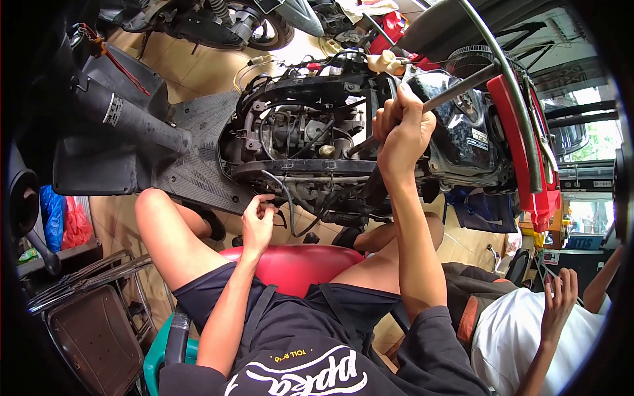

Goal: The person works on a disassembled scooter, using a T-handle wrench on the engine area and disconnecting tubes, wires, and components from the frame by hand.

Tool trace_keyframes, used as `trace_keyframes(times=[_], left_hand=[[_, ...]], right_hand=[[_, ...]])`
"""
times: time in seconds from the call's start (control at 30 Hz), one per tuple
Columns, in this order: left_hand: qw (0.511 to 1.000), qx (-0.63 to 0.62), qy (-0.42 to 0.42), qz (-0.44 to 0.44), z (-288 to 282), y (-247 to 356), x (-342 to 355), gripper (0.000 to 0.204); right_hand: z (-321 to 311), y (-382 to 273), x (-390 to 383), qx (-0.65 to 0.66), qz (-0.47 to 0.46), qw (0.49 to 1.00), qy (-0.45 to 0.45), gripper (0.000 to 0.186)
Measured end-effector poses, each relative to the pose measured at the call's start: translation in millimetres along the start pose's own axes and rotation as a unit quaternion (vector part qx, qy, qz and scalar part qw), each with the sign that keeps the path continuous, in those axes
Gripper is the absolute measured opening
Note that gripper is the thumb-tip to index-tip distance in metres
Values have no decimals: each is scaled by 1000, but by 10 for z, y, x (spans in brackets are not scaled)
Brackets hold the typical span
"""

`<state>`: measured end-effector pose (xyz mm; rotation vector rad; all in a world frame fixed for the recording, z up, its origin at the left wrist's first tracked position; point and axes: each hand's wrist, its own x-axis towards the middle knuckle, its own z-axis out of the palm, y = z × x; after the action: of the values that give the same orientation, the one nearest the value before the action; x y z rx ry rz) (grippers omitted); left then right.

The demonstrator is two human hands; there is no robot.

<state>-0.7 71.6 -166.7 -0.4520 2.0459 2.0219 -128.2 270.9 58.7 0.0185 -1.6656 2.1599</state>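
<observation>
My right hand (406, 129) is closed round a long grey metal bar (456, 89) that slants across the scooter beside its black tank (459, 132). My left hand (259, 221) is lower down with partly curled fingers, by a dangling black hose (288, 204) at the frame's near edge; what its fingertips hold is too small to make out. The stripped scooter frame (264, 165) lies crosswise before me, its engine (294, 129) exposed, with loose wires and a textured black footboard (201, 138) at the left.
A co-worker in white (535, 330) sits close at my right. Another scooter (211, 30) stands beyond. Red bodywork (522, 152) is at the right. A folding chair (92, 317) and plastic bags (72, 218) are at left. A red seat (284, 264) is between my legs.
</observation>
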Motion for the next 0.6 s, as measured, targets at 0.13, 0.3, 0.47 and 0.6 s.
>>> trace_keyframes(times=[0.13, 0.3, 0.47, 0.6], left_hand=[[1000, -1, 11, 0, 23, 20, -7, 25], [998, -25, 51, 21, -13, 7, 16, 22], [982, -86, 155, 60, -21, 162, -19, 15], [952, -35, 239, 186, 106, 556, -104, 13]], right_hand=[[15, -20, 15, -3, 13, 1000, 9, 46], [15, 1, 9, -1, 13, 1000, 13, 46], [105, -9, -12, -20, -16, 996, 83, 45], [181, 135, -71, -68, -93, 980, 160, 41]])
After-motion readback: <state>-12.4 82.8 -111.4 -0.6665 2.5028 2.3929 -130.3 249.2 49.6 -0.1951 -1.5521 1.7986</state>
